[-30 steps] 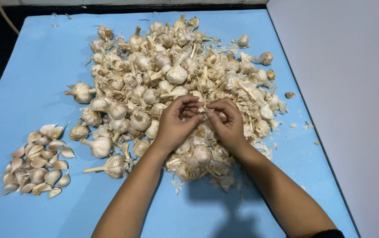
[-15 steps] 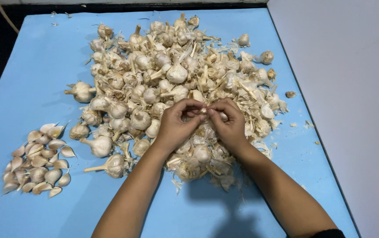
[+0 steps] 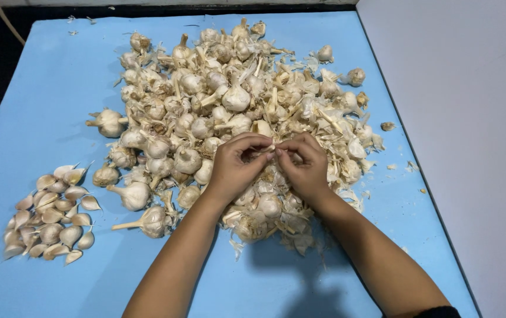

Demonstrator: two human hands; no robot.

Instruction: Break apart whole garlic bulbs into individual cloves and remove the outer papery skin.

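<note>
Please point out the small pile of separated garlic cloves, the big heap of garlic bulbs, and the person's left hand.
small pile of cloves (image 3: pixel 50 215), head view, middle of pile.
heap of garlic bulbs (image 3: pixel 217 100), head view, a central bulb.
left hand (image 3: pixel 235 168), head view, back of hand.

bright, even light falls from above; soft shadows of the arms lie on the blue worktop toward the near edge. focus is sharp throughout, no glare, slight wide-angle bend at edges.

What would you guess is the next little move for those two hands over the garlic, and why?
Probably pulling apart the small garlic piece pinched between the left hand and right hand. Both sets of fingertips meet on it above the big garlic heap, and loose cloves lie separately at the left.
</note>
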